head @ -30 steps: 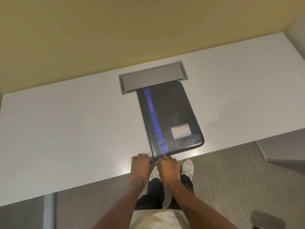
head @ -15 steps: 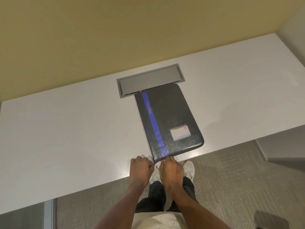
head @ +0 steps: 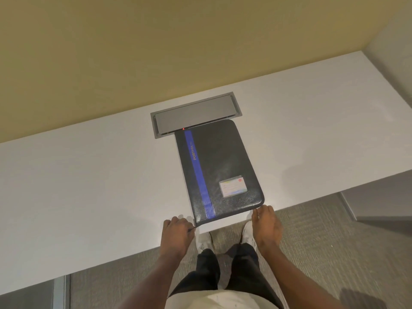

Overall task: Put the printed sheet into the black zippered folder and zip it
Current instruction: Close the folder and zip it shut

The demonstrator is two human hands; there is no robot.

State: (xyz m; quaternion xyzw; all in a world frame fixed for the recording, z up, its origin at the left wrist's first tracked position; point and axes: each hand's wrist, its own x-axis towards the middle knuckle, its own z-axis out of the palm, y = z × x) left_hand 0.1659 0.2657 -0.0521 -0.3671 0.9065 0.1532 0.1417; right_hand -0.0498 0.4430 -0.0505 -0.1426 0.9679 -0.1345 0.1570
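Head view looks down on a white worktop [head: 89,186] where the black zippered folder [head: 223,166] lies flat and closed, its near end close to the worktop's front edge. Its far end overlaps a grey hatch [head: 194,113] set into the worktop near the back edge. A blue stripe [head: 197,170] runs the folder's length, and a small card label [head: 233,186] sits by its near-right corner.

The left hand [head: 177,234] is curled at the folder's near-left corner, pinching a thin dark tab there. The right hand [head: 267,226] is at the near-right corner with its fingers [head: 256,214] loosely curved and their tips at the folder's edge. Whether it grips anything I cannot tell. White shoes [head: 204,240] stand on the grey carpet [head: 312,241] below the front edge.
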